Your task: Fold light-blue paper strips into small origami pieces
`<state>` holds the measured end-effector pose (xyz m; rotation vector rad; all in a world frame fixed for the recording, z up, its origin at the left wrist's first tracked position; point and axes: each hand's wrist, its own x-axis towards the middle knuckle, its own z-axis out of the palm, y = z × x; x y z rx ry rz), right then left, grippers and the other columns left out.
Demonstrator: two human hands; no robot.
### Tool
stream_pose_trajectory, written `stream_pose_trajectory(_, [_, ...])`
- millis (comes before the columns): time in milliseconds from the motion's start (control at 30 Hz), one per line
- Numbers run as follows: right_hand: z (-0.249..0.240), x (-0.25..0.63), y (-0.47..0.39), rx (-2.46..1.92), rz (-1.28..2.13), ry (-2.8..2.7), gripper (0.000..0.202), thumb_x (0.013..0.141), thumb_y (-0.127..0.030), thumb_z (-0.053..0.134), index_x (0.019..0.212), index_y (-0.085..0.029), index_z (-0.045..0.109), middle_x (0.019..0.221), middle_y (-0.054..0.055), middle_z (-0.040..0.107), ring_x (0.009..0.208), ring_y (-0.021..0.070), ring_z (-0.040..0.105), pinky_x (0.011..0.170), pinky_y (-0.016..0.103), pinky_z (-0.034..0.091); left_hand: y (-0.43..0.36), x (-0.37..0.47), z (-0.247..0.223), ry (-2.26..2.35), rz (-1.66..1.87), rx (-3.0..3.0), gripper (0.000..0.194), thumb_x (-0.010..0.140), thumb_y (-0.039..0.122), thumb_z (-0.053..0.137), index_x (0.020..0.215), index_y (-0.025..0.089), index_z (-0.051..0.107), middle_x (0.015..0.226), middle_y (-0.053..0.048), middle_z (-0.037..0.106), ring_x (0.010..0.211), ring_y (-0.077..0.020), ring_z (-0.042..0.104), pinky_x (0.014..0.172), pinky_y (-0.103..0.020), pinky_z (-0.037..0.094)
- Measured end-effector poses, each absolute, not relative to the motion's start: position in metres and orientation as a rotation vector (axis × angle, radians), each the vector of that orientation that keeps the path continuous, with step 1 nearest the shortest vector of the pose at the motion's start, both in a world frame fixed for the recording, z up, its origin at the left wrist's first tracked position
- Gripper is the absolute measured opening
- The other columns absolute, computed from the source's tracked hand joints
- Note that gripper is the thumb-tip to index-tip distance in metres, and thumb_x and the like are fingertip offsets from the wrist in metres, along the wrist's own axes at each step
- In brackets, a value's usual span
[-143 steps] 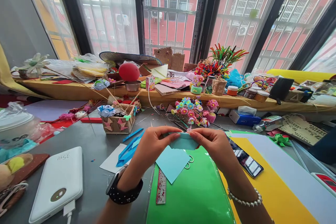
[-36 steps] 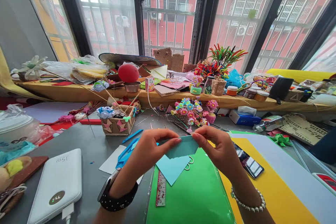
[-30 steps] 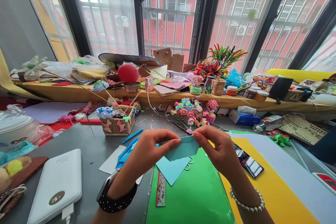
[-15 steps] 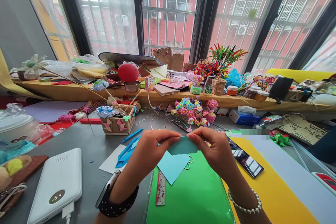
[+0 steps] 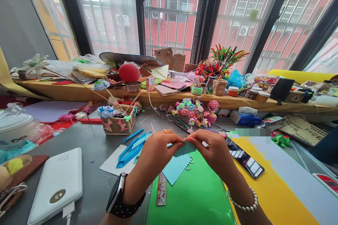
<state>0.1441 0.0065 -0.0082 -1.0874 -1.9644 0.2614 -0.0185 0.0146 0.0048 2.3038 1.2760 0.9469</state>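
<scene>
I find the small teal paper point(image 5: 185, 150) raised above the green mat point(image 5: 198, 197), held between the left hand point(image 5: 158, 147) and the right hand point(image 5: 211, 145). Each pinches its upper edge with thumb and fingers, fingertips nearly meeting. Below it I note a light blue sheet point(image 5: 174, 171) next to a ruler point(image 5: 161, 190), with scissors handles point(image 5: 193, 160) protruding; a phone point(image 5: 245, 159) lies near the right hand.

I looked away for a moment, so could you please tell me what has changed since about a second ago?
The right hand has moved left, toward the left hand; both still pinch the held blue paper, now closer together. The blue sheet below, ruler and phone stayed put.
</scene>
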Motion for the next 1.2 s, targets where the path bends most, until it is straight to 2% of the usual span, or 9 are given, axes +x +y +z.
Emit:
stream_pose_trajectory(133, [-0.006, 0.150, 0.006, -1.087, 0.325, -1.690, 0.020, 0.084, -0.028, 0.046, 0.071, -0.018, 0.058, 0.066, 0.002, 0.063, 0.062, 0.0152, 0.058, 0.058, 0.024, 0.044, 0.019, -0.023, 0.004, 1.238, 0.991, 2.191, 0.014, 0.073, 0.024, 0.057, 0.071, 0.019, 0.070, 0.069, -0.002, 0.065, 0.067, -0.0150, 0.057, 0.062, -0.024, 0.041])
stream_pose_trajectory(233, [-0.005, 0.156, 0.007, -1.046, 0.455, -1.471, 0.024, 0.086, -0.033, 0.042, 0.073, -0.018, 0.056, 0.066, 0.003, 0.062, 0.061, 0.0142, 0.058, 0.060, 0.025, 0.047, 0.021, -0.026, 0.005, 1.210, 1.199, 2.041, 0.014, 0.070, 0.029, 0.060, 0.066, 0.017, 0.068, 0.068, -0.002, 0.059, 0.063, -0.0131, 0.053, 0.057, -0.022, 0.041])
stream_pose_trajectory(367, [-0.003, 0.152, 0.006, -1.004, 0.627, -1.545, 0.025, 0.082, -0.038, 0.047, 0.073, -0.017, 0.058, 0.070, 0.004, 0.063, 0.066, 0.0149, 0.060, 0.062, 0.026, 0.049, 0.018, -0.022, 0.006, 1.115, 1.413, 1.672, 0.016, 0.068, 0.032, 0.062, 0.066, 0.016, 0.063, 0.056, 0.003, 0.051, 0.049, -0.0088, 0.047, 0.045, -0.019, 0.037])
stream_pose_trajectory(467, [-0.002, 0.144, 0.004, -0.966, 0.780, -1.686, 0.020, 0.073, -0.036, 0.060, 0.079, -0.017, 0.059, 0.077, 0.004, 0.064, 0.071, 0.0162, 0.061, 0.066, 0.027, 0.051, 0.014, -0.018, 0.008, 1.057, 1.392, 1.439, 0.015, 0.070, 0.031, 0.061, 0.067, 0.016, 0.058, 0.047, 0.005, 0.055, 0.047, -0.0093, 0.052, 0.048, -0.019, 0.041])
stream_pose_trajectory(633, [-0.003, 0.144, 0.002, -1.002, 0.827, -1.566, 0.017, 0.076, -0.033, 0.056, 0.075, -0.017, 0.058, 0.064, 0.001, 0.060, 0.059, 0.0138, 0.060, 0.055, 0.024, 0.051, 0.014, -0.019, 0.010, 0.989, 1.244, 1.431, 0.015, 0.068, 0.028, 0.063, 0.072, 0.014, 0.060, 0.057, 0.002, 0.064, 0.057, -0.0126, 0.060, 0.056, -0.021, 0.048])
stream_pose_trajectory(800, [-0.002, 0.150, 0.002, -1.044, 0.747, -1.643, 0.015, 0.077, -0.031, 0.055, 0.077, -0.017, 0.060, 0.067, 0.002, 0.061, 0.059, 0.0135, 0.058, 0.054, 0.024, 0.050, 0.019, -0.025, 0.009, 0.885, 1.169, 1.430, 0.025, 0.064, 0.025, 0.067, 0.082, 0.016, 0.054, 0.064, 0.004, 0.062, 0.056, -0.0113, 0.062, 0.054, -0.021, 0.050])
stream_pose_trajectory(900, [-0.001, 0.148, 0.001, -1.043, 0.719, -1.605, 0.016, 0.075, -0.033, 0.058, 0.075, -0.017, 0.061, 0.065, 0.002, 0.062, 0.058, 0.0134, 0.058, 0.051, 0.023, 0.049, 0.019, -0.023, 0.008, 0.907, 1.202, 1.459, 0.020, 0.064, 0.026, 0.067, 0.074, 0.015, 0.054, 0.060, 0.004, 0.060, 0.055, -0.0116, 0.061, 0.053, -0.021, 0.050])
stream_pose_trajectory(1033, [-0.002, 0.142, 0.000, -0.966, 0.938, -1.527, 0.021, 0.071, -0.035, 0.063, 0.079, -0.015, 0.061, 0.054, 0.000, 0.061, 0.046, 0.0122, 0.058, 0.038, 0.020, 0.046, 0.016, -0.019, 0.007, 0.973, 1.284, 1.487, 0.017, 0.065, 0.025, 0.066, 0.061, 0.015, 0.052, 0.054, 0.004, 0.059, 0.054, -0.0117, 0.060, 0.052, -0.021, 0.048])
stream_pose_trajectory(1200, [-0.004, 0.141, 0.002, -0.888, 1.009, -1.427, 0.013, 0.071, -0.027, 0.063, 0.078, -0.016, 0.064, 0.053, -0.001, 0.062, 0.047, 0.0126, 0.061, 0.038, 0.020, 0.047, 0.016, -0.022, 0.008, 0.860, 1.200, 1.461, 0.018, 0.064, 0.022, 0.067, 0.058, 0.015, 0.052, 0.053, 0.005, 0.060, 0.053, -0.0103, 0.061, 0.051, -0.018, 0.048])
